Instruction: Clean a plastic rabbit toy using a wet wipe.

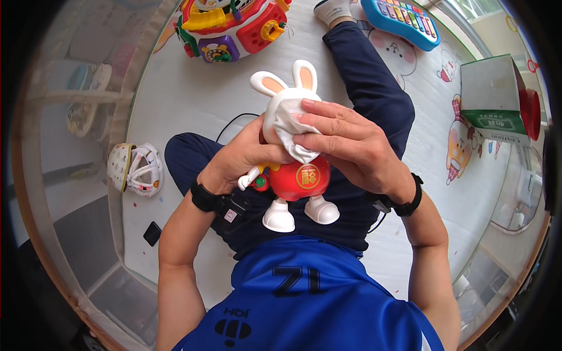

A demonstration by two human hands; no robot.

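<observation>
A plastic toy rabbit [299, 179] with white ears, a round red body and white boots is held above my lap. My left hand [239, 153] grips its head and neck from the left side, the thumb lying below the face. My right hand [351, 142] presses a crumpled white cloth or wipe [295, 127] against the rabbit's face, which is mostly hidden by it. One white toy arm with a small red and green piece sticks out under my left hand. The rabbit's other arm is hidden behind my right hand.
An activity-cube toy [232, 33] and a blue toy xylophone [406, 19] stand on the white play mat [175, 96] ahead. To the right is an open cardboard box [494, 94]; on the left lie a padded child's helmet [136, 169] and a small black object [152, 233]. Mesh playpen walls surround the mat.
</observation>
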